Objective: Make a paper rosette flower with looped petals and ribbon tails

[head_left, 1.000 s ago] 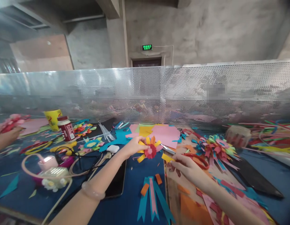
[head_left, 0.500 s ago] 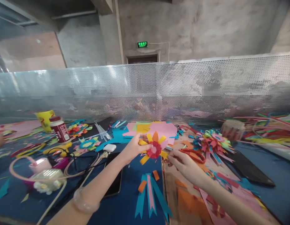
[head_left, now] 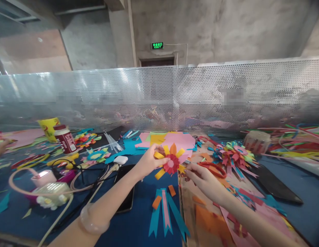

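A paper flower (head_left: 171,164) with a pink centre, a red ruffled ring and yellow and orange outer petals is held up over the table. My left hand (head_left: 150,160) pinches it from the left, thumb across its front. On its right side, the fingertips of my right hand (head_left: 200,176) are closed on a yellow paper petal (head_left: 181,168) at the flower's lower right edge. Below the flower lie blue and pink paper ribbons (head_left: 164,212) with notched ends, and small orange paper pieces (head_left: 156,202) rest by their top.
Red-handled scissors (head_left: 213,170) lie just behind my right hand. Black phones (head_left: 125,200) rest on both sides. Finished paper flowers (head_left: 232,152), a maroon-labelled bottle (head_left: 65,140), a yellow cup (head_left: 49,128) and charging cables (head_left: 19,175) surround the work. Another person's hand (head_left: 0,147) shows at far left.
The flower has shifted very slightly to the right in the view, with both hands still on it. The other person's hand at far left has come further into view, near some colourful paper.
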`<state>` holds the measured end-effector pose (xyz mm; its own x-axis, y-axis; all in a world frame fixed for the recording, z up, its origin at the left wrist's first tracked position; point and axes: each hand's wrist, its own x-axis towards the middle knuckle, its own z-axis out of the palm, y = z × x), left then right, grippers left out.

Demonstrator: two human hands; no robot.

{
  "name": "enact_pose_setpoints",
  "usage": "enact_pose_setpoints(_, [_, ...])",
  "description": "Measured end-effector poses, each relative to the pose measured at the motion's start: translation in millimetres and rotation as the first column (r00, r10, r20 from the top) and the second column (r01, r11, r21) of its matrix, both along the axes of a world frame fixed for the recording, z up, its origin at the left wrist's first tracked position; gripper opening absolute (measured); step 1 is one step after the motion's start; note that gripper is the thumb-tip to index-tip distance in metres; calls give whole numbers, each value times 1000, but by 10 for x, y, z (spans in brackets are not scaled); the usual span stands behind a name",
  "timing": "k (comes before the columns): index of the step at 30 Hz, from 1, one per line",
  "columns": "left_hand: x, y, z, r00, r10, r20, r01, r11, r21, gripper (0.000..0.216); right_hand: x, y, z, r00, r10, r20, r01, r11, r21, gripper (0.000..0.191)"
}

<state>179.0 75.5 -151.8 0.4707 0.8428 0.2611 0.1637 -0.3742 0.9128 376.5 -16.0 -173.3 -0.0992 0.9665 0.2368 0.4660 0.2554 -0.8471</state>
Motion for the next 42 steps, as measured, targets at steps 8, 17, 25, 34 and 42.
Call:
enact_pose_setpoints(8, [29,-36,21,999,37,-20,-37,999,32,35,2,13,-18,1000,21,-21,-21,1000,-9,23])
enact_pose_setpoints(17, [36,-43,-11,999,36,-16,-35,996,76,33,40,37,-62,997,66,-45,-65,998,6,21])
enact_pose_setpoints(25, [32,-22,-58,998,51,-25,-48,993,103,33,42,39,-77,997,77,-32,-76,997,14,22])
enact_pose_setpoints(34, [36,25,-136,997,78,-19,-74,986,150,31,61,54,-96,996,91,-19,-90,995,35,22])
enact_pose_setpoints(42, [50,-52,-55,989,109,-103,-88,978,187,24,73,75,-140,994,109,-25,-108,993,43,21])
